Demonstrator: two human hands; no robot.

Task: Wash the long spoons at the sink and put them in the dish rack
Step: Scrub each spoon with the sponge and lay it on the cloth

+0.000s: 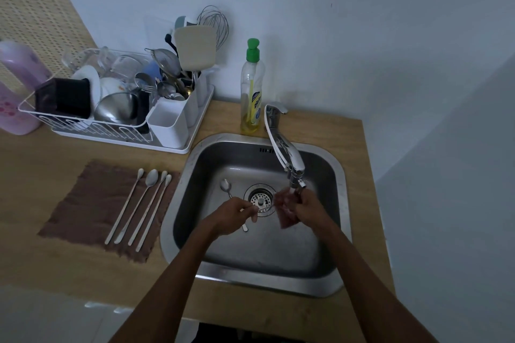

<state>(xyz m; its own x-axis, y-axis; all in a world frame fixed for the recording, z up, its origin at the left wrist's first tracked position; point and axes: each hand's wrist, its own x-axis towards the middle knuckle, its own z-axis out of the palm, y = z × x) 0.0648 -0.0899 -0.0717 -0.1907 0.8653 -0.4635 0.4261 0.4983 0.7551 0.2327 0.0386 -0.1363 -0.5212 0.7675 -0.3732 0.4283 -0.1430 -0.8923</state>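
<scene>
Several long spoons (139, 209) lie side by side on a brown cloth (83, 211) left of the sink (341, 203). Another long spoon (226, 185) lies in the sink, and its handle runs under my left hand (232, 216). My left hand is over the drain, pinching the thin handle of a further spoon (263, 207) that points right. My right hand (309, 210) grips a reddish sponge (285, 209) just below the faucet spout; the sponge covers that spoon's far end. The white dish rack (122, 133) stands at the back left.
The rack is crowded with bowls, a black container and a white utensil holder (168, 125) full of cutlery. A dish soap bottle (252, 89) stands behind the sink beside the chrome faucet (284, 147). Pink bottles (16, 86) stand at the far left. The counter ends just right of the sink.
</scene>
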